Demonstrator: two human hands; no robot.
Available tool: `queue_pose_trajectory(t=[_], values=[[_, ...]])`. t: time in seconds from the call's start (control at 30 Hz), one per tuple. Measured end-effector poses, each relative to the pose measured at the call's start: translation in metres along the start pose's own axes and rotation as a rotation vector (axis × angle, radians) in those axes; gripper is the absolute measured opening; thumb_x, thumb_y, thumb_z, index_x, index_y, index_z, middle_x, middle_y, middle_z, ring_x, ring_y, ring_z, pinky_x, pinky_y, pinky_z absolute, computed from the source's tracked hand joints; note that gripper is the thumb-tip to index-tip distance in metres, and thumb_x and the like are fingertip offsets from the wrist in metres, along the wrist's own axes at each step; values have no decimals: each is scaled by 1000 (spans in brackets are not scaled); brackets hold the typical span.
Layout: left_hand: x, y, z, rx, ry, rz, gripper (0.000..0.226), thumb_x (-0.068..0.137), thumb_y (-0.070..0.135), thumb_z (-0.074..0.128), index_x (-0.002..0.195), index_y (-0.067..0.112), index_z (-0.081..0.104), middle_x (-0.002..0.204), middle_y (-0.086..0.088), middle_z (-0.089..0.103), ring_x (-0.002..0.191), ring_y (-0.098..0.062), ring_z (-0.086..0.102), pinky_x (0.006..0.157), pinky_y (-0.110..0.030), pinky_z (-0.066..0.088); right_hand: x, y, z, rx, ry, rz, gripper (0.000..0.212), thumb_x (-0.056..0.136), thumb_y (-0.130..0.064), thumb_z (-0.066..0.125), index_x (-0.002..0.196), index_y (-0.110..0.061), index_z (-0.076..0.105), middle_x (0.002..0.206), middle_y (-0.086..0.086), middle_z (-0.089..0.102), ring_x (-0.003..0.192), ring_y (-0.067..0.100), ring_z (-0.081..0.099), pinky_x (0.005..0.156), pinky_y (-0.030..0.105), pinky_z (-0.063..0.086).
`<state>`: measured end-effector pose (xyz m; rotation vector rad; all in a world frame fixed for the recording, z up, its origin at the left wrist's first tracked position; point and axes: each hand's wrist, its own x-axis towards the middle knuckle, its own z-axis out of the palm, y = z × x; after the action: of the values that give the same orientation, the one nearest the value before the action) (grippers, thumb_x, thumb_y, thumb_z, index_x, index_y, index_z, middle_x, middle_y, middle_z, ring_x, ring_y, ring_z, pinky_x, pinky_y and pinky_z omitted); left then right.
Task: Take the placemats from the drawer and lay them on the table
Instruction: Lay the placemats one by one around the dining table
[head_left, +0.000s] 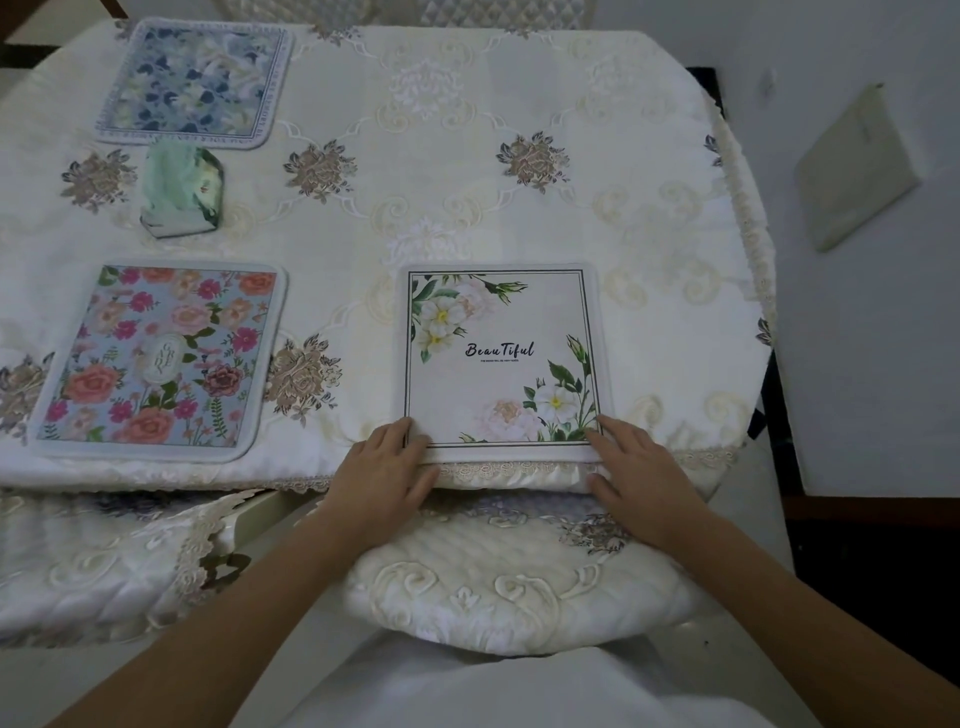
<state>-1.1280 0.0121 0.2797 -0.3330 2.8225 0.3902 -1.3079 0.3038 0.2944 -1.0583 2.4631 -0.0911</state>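
Three placemats are down on the table (519, 171) now. The blue floral placemat (192, 80) sits by the far-left corner and the pink rose placemat (161, 358) by the near-left. The white "Beautiful" placemat (501, 358) lies right at the near edge, right of the middle, and that's the one being settled.

The left hand (387, 467) lays its fingers flat on the near-left corner, and the right hand (639, 467) does the same on the near-right. Both thumbs lie down along the table's edge, pressing rather than pinching.

The mat lies flat and square to the near edge. Its lettering reads upright from here, so its top points at the far edge. It's close to square, so there's no clear long axis.

The far-right stretch carries no mat, so a fourth looks likely. The drawer is out of sight, so I can't tell if any remain. A green packet (182, 189) rests between the two left mats.
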Motion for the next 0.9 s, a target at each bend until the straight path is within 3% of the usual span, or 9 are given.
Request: queue_pose_trajectory(t=[0.2,0.3,0.53,0.67,0.9], values=[[10,-1,0,-26,0,-55,57,94,54,24,132,20,51,147,-8,43,134,-27,42,100,-44,44,13,4,3,18,21,31,69,88,-49,25,147,-16,38,155,9,35,141,27,35,113,43,35],[20,-4,-1,-43,-13,-82,63,96,55,21,138,18,48,153,-12,39,140,-29,36,106,-46,41,27,7,0,27,16,42,63,95,-45,35,151,-18,31,158,7,28,145,24,26,117,44,27],[61,-15,-21,-78,-3,-162,77,93,59,12,152,17,36,163,-12,25,150,-29,21,117,-47,25,79,11,-25,101,41,77,61,98,-38,45,153,-19,25,161,6,19,148,23,19,117,41,24],[97,-26,-32,-80,8,-170,76,93,60,11,154,19,31,164,-10,21,151,-28,17,119,-45,21,116,14,-43,141,69,95,61,98,-35,47,153,-15,25,161,9,20,147,25,19,117,39,23],[172,-45,-49,-83,69,-175,75,93,58,16,150,16,39,161,-15,28,149,-33,22,117,-49,25,189,22,-65,123,141,108,61,98,-31,47,151,-9,26,160,15,21,147,30,17,119,40,16]])
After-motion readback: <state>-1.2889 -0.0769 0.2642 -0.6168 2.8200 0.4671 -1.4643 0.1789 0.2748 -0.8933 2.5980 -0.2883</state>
